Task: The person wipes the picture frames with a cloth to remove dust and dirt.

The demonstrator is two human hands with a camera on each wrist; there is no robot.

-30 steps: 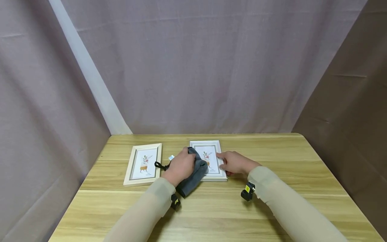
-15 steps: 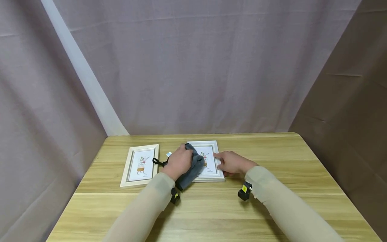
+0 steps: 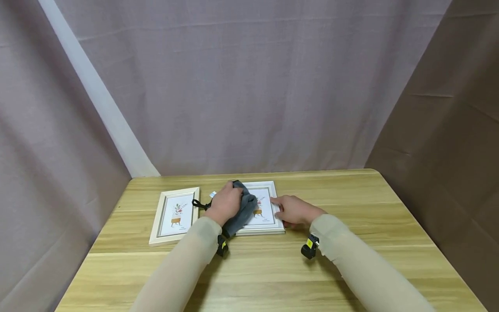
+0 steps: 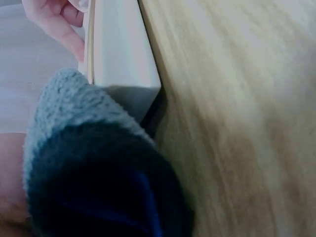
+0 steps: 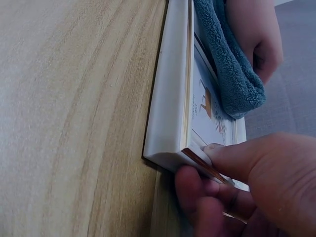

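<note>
My left hand (image 3: 225, 203) grips a folded grey fleecy cloth (image 3: 245, 210) and rests it over the left side of a white picture frame (image 3: 261, 232). The frame lies face up on the table; its picture of a potted plant is partly covered. At the frame's right edge my right hand (image 3: 295, 210) pinches the border. In the right wrist view the thumb (image 5: 222, 155) lies on top of the frame, with the fingers curled against its outer side. The cloth (image 4: 74, 108) fills much of the left wrist view and hides the left fingers.
A cream picture frame (image 3: 156, 225) with a similar plant print lies to the left. A black cord loop (image 3: 200, 204) and a small white label (image 3: 212, 194) show beside the left hand. Curtains (image 3: 249, 86) hang behind the wooden table (image 3: 265, 273).
My left hand and the cloth have slid toward the back along the white frame's left side. My right hand keeps its hold on the right edge. The head view has shifted a little.
</note>
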